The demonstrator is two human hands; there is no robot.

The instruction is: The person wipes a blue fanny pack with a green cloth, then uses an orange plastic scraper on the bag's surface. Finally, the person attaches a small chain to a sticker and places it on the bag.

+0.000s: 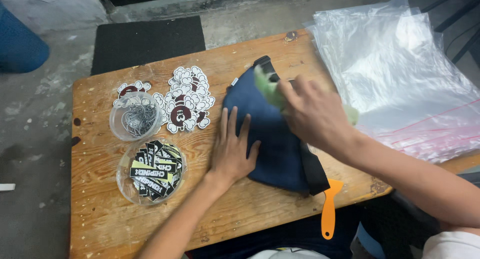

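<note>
- Flat on the folded dark blue garment (272, 139), the left hand (231, 151) presses down with fingers spread, holding nothing.
- The right hand (312, 114) is blurred over the garment's upper part, closed around a pale green object (266, 86); its kind cannot be told.
- The garment lies mid-counter (100, 224), beside clear plastic bags (400, 74).
- Left of it sit die-cut stickers (186, 99), a dish of metal chains (135, 116) and a dish of labels (151, 171).
- An orange handle (329, 209) overhangs the near edge.
</note>
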